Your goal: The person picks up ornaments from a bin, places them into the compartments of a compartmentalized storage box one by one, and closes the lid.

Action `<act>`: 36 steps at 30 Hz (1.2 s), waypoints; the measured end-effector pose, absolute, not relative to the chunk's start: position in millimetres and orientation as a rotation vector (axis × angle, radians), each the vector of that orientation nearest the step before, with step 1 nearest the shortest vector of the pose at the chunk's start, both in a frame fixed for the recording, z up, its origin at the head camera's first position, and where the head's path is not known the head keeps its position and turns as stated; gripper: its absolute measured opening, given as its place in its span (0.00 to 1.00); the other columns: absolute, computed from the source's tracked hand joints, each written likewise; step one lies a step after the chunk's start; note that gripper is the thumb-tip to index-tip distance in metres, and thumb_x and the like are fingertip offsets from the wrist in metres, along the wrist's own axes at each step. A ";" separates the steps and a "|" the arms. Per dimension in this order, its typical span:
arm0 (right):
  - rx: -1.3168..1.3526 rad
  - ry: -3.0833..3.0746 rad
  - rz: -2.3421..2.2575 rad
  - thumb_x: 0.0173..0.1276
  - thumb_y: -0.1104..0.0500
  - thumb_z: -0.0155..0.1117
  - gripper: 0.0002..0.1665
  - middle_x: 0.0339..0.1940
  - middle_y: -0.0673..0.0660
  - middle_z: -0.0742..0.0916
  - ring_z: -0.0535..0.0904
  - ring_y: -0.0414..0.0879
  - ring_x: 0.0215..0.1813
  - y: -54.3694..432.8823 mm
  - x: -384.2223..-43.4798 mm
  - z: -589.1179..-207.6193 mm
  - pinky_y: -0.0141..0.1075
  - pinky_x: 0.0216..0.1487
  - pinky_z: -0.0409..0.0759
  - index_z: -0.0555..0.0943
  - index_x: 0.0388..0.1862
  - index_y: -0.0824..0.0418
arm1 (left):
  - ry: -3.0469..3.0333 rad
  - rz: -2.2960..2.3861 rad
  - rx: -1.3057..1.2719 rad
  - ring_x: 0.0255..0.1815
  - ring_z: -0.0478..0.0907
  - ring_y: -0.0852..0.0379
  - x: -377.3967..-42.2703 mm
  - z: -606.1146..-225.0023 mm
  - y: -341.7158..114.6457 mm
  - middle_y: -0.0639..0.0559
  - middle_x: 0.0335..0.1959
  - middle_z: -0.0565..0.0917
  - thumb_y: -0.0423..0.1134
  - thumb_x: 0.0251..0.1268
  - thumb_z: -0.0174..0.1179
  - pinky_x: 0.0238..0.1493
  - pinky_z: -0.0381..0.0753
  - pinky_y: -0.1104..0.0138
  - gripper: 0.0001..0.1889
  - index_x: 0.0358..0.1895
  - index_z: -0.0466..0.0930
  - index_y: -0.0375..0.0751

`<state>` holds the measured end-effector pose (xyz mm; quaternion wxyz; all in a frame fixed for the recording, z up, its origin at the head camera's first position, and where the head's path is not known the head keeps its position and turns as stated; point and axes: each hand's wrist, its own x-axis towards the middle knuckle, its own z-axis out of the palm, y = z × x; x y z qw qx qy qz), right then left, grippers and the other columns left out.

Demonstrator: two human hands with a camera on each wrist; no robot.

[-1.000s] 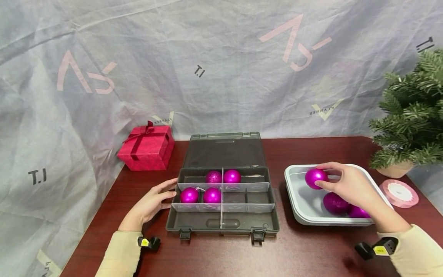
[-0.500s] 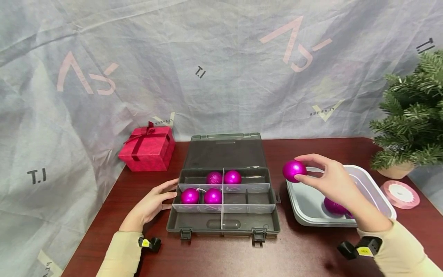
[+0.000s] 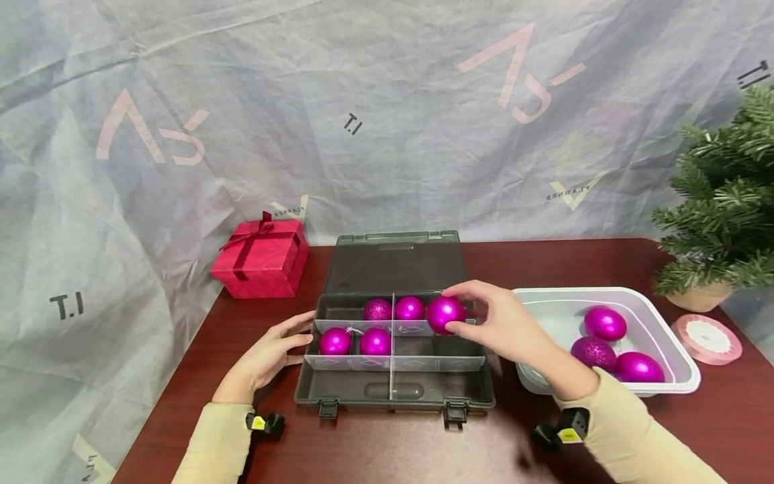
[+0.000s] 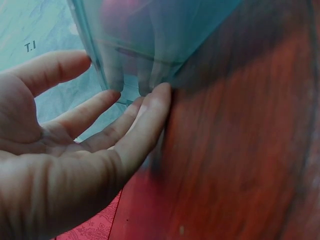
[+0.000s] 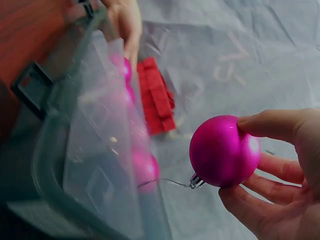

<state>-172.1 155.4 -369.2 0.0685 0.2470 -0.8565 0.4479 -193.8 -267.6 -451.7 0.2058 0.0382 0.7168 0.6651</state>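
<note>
My right hand (image 3: 514,329) pinches a shiny magenta Christmas bauble (image 3: 445,314) between thumb and fingers, over the back right of a grey see-through divider box (image 3: 345,386). A metal cap and thin wire hang from this bauble (image 5: 220,150) in the right wrist view. Two baubles fill the box's middle-left section; in the back row, a glittery bauble (image 3: 377,310) and a smooth bauble (image 3: 409,308) sit either side of the centre divider. Fingers of my left hand (image 3: 266,363) extend to touch the box's left wall, also visible in the left wrist view.
A white tray (image 3: 550,323) on the right holds three magenta baubles. Beyond it are a pink ribbon roll (image 3: 707,339) and a potted artificial fir (image 3: 725,215). A red gift box (image 3: 263,259) stands back left. The divider box's lid (image 3: 396,265) lies open behind it.
My right hand has carried the bauble leftward from the white tray to over the divider box's back right. The left hand has stayed at the box's side.
</note>
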 end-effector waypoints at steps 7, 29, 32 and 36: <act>0.826 -2.619 1.280 0.56 0.63 0.81 0.24 0.52 0.52 0.87 0.85 0.50 0.53 129.1 -178.6 -385.1 0.48 0.54 0.83 0.85 0.53 0.58 | 1.998 1.860 0.115 0.70 0.63 0.42 -195.0 -450.8 -266.6 0.35 0.77 0.60 0.33 0.75 0.55 0.64 0.72 0.43 0.33 0.80 0.57 0.39; 0.927 -2.710 0.840 0.51 0.62 0.82 0.26 0.48 0.55 0.85 0.79 0.54 0.54 100.3 -180.1 -413.3 0.51 0.59 0.77 0.86 0.51 0.63 | 2.013 1.845 0.125 0.70 0.64 0.40 -195.0 -451.1 -267.9 0.34 0.77 0.60 0.33 0.75 0.55 0.64 0.72 0.42 0.33 0.80 0.57 0.39; 0.930 -2.706 0.842 0.52 0.61 0.82 0.26 0.48 0.54 0.85 0.79 0.54 0.55 101.0 -179.3 -413.2 0.51 0.59 0.77 0.86 0.51 0.62 | 2.007 1.850 0.119 0.70 0.63 0.40 -194.7 -451.3 -268.1 0.34 0.77 0.60 0.32 0.75 0.55 0.64 0.72 0.42 0.33 0.80 0.57 0.39; 0.923 -2.663 0.908 0.54 0.62 0.81 0.24 0.48 0.54 0.85 0.81 0.53 0.52 103.8 -177.5 -409.5 0.52 0.55 0.79 0.86 0.51 0.62 | 2.005 1.848 0.115 0.71 0.62 0.39 -193.9 -451.5 -268.7 0.34 0.77 0.59 0.33 0.75 0.55 0.64 0.72 0.42 0.33 0.80 0.57 0.39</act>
